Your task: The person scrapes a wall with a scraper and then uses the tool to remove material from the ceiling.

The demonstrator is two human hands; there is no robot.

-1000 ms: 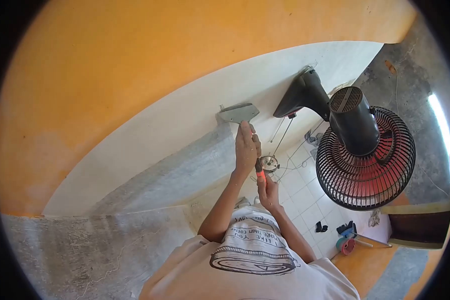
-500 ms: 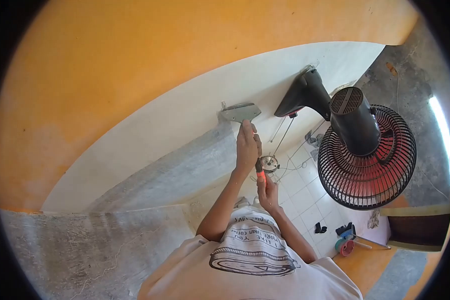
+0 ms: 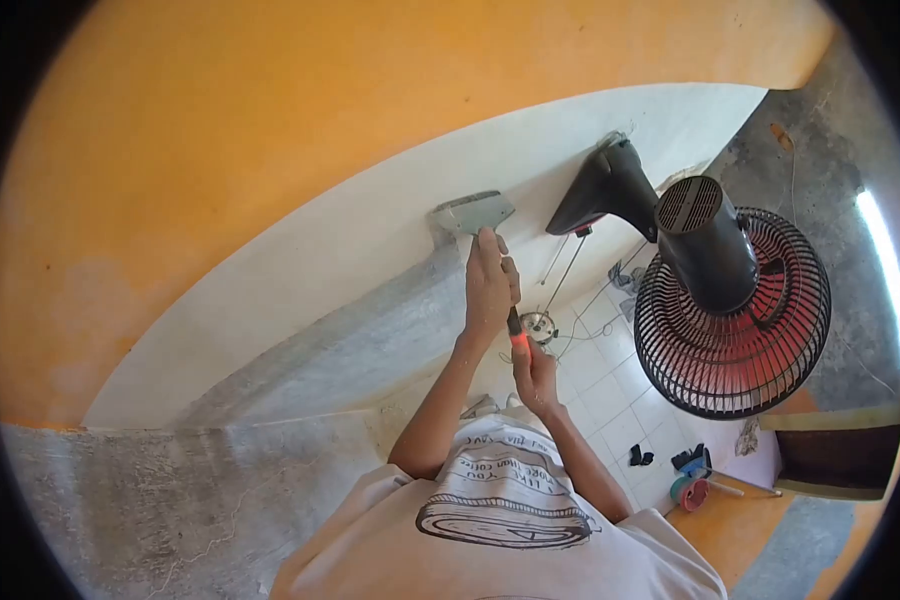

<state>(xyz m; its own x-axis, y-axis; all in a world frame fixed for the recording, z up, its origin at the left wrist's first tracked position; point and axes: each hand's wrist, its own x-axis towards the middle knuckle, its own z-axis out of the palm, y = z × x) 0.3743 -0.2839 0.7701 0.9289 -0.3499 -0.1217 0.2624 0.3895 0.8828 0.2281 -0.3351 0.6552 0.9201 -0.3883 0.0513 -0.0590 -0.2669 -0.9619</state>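
A wide-bladed scraper [image 3: 476, 214] rests with its grey blade against the white wall, where the paint meets a bare grey strip. My left hand [image 3: 488, 290] is closed on it just below the blade. Lower down, my right hand [image 3: 536, 378] wraps the orange and black handle [image 3: 519, 341]. The handle seems to run up behind my left hand, which hides part of it. Dust specks show on both hands.
A black fan [image 3: 735, 300] juts from the wall close on the right. Below are a tiled floor [image 3: 595, 400], a round metal object [image 3: 539, 327] with loose wires, black items [image 3: 641, 456] and a red container [image 3: 692, 495]. Orange paint [image 3: 300, 130] covers the upper wall.
The scraper blade has slid slightly up and left along the wall, and both hands have shifted with it. A small raised flake at the blade's left corner no longer shows.
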